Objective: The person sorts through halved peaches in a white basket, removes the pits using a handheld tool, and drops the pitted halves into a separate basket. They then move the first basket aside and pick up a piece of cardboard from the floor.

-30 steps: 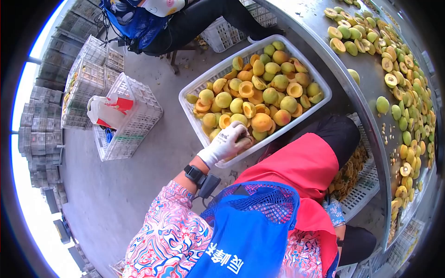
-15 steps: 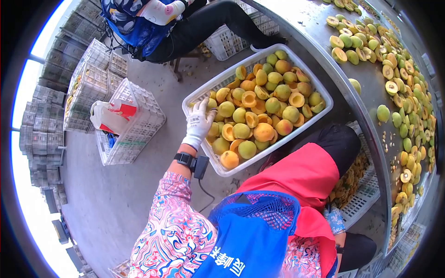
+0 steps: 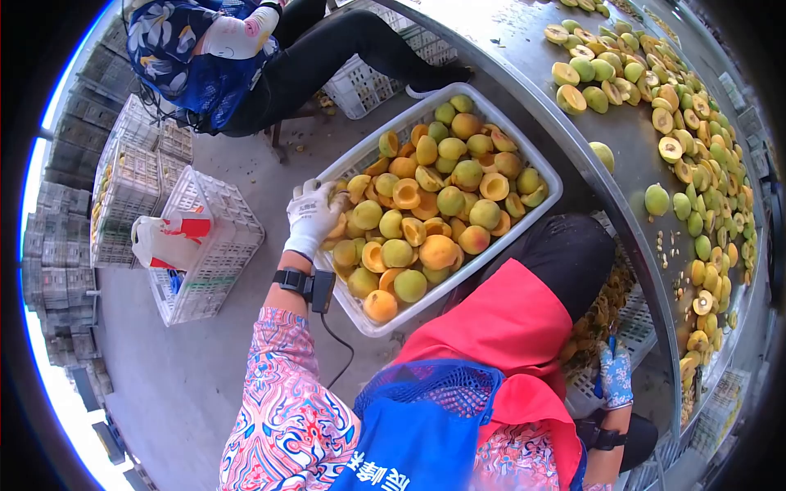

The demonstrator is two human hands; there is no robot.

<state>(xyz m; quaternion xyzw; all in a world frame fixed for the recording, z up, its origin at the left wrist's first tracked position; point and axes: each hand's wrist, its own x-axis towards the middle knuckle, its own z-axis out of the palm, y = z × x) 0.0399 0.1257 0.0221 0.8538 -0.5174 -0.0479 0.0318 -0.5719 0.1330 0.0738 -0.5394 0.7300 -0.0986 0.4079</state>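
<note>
My left hand, in a white glove, is at the left corner of a pale plastic crate heaped with whole and halved yellow-green peaches. Its fingers curl down beside the fruit at the rim, and whatever lies under them is hidden. Low at the right, my right hand, in a blue-and-white patterned glove, is closed around a thin blue tool whose kind I cannot make out. It is beside a lower white crate holding cut fruit pieces, under the table's edge.
A metal table curves along the right, spread with halved fruit and loose pits. At the upper left sits another person in dark trousers. A white crate with a plastic bag stands left, before stacked crates.
The view has shifted, so most things sit further left. My left hand has drawn slightly toward the rim with its fingers more curled. My right hand has come into sight under the table.
</note>
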